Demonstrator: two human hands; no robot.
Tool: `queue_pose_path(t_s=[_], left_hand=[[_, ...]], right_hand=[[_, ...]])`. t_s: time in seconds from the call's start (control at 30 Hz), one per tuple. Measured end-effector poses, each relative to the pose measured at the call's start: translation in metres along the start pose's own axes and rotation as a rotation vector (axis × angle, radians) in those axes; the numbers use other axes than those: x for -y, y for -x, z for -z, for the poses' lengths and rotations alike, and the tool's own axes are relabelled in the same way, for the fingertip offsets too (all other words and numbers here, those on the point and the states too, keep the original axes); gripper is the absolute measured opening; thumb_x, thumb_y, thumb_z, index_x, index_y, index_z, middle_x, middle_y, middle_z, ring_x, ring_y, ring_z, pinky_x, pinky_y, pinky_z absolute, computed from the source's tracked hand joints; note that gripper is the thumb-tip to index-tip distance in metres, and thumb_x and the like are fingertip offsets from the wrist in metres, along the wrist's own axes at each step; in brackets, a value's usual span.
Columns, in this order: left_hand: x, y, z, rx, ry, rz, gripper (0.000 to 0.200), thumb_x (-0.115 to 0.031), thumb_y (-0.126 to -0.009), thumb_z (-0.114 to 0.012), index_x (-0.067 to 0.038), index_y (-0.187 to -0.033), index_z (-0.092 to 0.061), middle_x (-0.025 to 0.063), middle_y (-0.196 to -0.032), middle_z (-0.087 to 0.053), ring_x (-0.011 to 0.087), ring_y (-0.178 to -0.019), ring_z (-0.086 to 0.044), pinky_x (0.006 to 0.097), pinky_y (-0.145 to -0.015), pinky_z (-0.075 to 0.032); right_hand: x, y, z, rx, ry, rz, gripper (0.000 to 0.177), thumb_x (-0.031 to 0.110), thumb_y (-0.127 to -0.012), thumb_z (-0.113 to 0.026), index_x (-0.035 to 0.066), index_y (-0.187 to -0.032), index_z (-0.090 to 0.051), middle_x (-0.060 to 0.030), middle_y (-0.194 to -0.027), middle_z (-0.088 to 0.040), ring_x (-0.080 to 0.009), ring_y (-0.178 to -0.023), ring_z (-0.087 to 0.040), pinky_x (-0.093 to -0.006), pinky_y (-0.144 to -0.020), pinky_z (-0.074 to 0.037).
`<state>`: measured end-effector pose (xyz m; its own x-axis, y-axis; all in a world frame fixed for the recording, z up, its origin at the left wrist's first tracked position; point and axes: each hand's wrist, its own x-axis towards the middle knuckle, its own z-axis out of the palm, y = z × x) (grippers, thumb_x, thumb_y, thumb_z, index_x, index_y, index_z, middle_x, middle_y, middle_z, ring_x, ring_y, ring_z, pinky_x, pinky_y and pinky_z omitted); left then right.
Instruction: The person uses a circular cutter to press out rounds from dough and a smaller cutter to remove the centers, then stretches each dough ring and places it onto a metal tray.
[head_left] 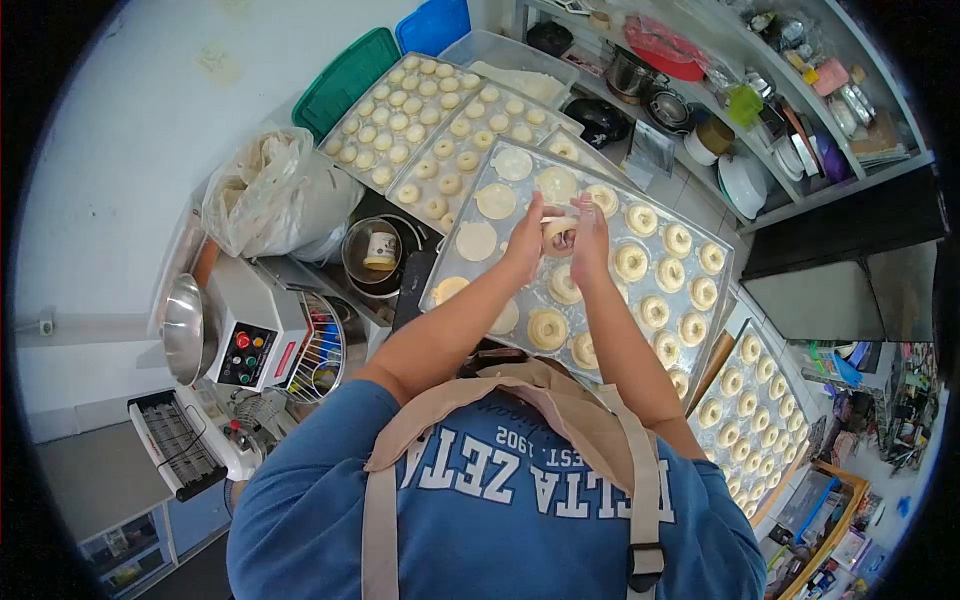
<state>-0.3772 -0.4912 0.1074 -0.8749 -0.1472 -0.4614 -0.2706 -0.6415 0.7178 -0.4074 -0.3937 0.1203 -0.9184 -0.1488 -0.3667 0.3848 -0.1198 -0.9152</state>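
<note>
Two bare hands share one dough ring: the left hand closes in from one side and the right hand from the other, each grip narrow around the dough, above the front metal tray. On that tray sit six flat pale rounds, mostly at its left, and at least fourteen thick rings; the right forearm hides part of the layout. At least three more trays show: a far-left tray with over twenty dough pieces, a middle tray with over a dozen in view, partly overlapped by the front one, and a right tray with more than fifteen rings. Behind stand two lids, one green and one blue. At left are one plastic bag, one steel bowl and one mixer with red and green buttons; its lettering is too small to read. One printed cup, its print illegible, lies in a pot. The blue shirt reads "DELTA ZETA" and "EST. 1902", under two beige straps.
</note>
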Motion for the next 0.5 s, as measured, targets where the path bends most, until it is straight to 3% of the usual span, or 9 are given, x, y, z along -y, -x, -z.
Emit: queue_pose_path(t_s=[0.07,0.1,0.17,0.2,0.27,0.3,0.37,0.47,0.5], left_hand=[[0.004,-0.007,0.006,0.036,-0.008,-0.03,0.061,-0.059,-0.095,-0.032,-0.003,-0.097,-0.056,0.0065,-0.071,-0.059,0.0123,-0.058,-0.055,0.0246,-0.054,-0.044],[0.001,-0.005,0.007,0.053,-0.01,-0.044,0.061,-0.059,-0.095,-0.031,-0.003,-0.096,-0.056,0.0063,-0.071,-0.059,0.0121,-0.058,-0.055,0.0245,-0.054,-0.044],[-0.012,-0.004,0.012,0.064,-0.245,0.027,0.06,-0.058,-0.096,-0.031,-0.004,-0.096,-0.056,0.006,-0.07,-0.059,0.0121,-0.057,-0.056,0.0246,-0.054,-0.045],[-0.017,-0.003,0.012,0.071,-0.364,0.063,0.059,-0.058,-0.096,-0.031,-0.004,-0.095,-0.056,0.0059,-0.07,-0.059,0.0121,-0.057,-0.056,0.0246,-0.054,-0.046],[-0.008,0.001,-0.004,-0.012,0.02,-0.026,0.059,-0.057,-0.096,-0.03,-0.004,-0.095,-0.056,0.0068,-0.073,-0.059,0.0127,-0.059,-0.056,0.0253,-0.057,-0.047],[-0.004,0.0,-0.007,-0.054,0.211,-0.068,0.059,-0.057,-0.096,-0.03,-0.005,-0.094,-0.056,0.0072,-0.074,-0.059,0.013,-0.06,-0.056,0.0256,-0.059,-0.048],[-0.003,-0.015,0.01,0.028,0.005,-0.021,0.059,-0.057,-0.097,-0.029,-0.004,-0.095,-0.055,0.0083,-0.079,-0.059,0.014,-0.066,-0.057,0.0271,-0.064,-0.049],[-0.004,-0.017,0.015,0.061,-0.197,-0.052,0.059,-0.056,-0.097,-0.029,-0.003,-0.095,-0.055,0.0094,-0.083,-0.059,0.0152,-0.071,-0.059,0.0288,-0.067,-0.049],[-0.003,-0.017,0.016,0.058,-0.25,-0.08,0.059,-0.056,-0.097,-0.029,-0.003,-0.095,-0.055,0.0096,-0.084,-0.059,0.0155,-0.072,-0.06,0.0292,-0.068,-0.049]], right_hand=[[-0.01,0.001,-0.008,-0.071,-0.062,0.121,0.035,0.036,-0.097,-0.048,0.004,-0.107,-0.058,-0.0066,-0.096,-0.059,-0.0104,-0.072,-0.058,-0.0232,-0.059,-0.047],[-0.009,0.001,-0.006,0.028,0.014,0.064,0.032,0.035,-0.096,-0.05,0.005,-0.106,-0.058,-0.0054,-0.091,-0.059,-0.0095,-0.069,-0.056,-0.0231,-0.057,-0.046],[-0.001,-0.004,0.0,0.231,0.165,-0.049,0.026,0.031,-0.095,-0.053,0.006,-0.103,-0.058,-0.003,-0.081,-0.058,-0.0079,-0.062,-0.053,-0.023,-0.053,-0.044],[-0.004,-0.005,0.0,0.143,0.08,0.029,0.027,0.031,-0.095,-0.052,0.005,-0.104,-0.058,-0.0039,-0.086,-0.059,-0.0085,-0.065,-0.055,-0.0232,-0.053,-0.045],[-0.01,-0.009,-0.004,-0.032,-0.088,0.19,0.029,0.03,-0.096,-0.05,0.003,-0.106,-0.057,-0.0056,-0.095,-0.059,-0.0099,-0.07,-0.057,-0.0235,-0.055,-0.047],[-0.008,-0.008,-0.007,-0.013,-0.089,0.149,0.028,0.028,-0.096,-0.05,0.004,-0.106,-0.057,-0.0052,-0.095,-0.059,-0.0098,-0.07,-0.057,-0.0229,-0.055,-0.047],[-0.006,-0.003,-0.011,0.023,-0.089,0.063,0.025,0.026,-0.096,-0.051,0.004,-0.105,-0.058,-0.0042,-0.093,-0.06,-0.0096,-0.071,-0.057,-0.0216,-0.055,-0.046],[0.0,-0.007,-0.002,0.115,0.142,0.103,0.022,0.024,-0.096,-0.051,0.004,-0.103,-0.059,-0.0034,-0.088,-0.061,-0.0078,-0.068,-0.056,-0.0207,-0.054,-0.044],[-0.001,-0.009,-0.002,0.074,0.091,0.145,0.022,0.024,-0.096,-0.051,0.004,-0.102,-0.059,-0.0034,-0.088,-0.061,-0.0075,-0.067,-0.055,-0.021,-0.054,-0.044]])
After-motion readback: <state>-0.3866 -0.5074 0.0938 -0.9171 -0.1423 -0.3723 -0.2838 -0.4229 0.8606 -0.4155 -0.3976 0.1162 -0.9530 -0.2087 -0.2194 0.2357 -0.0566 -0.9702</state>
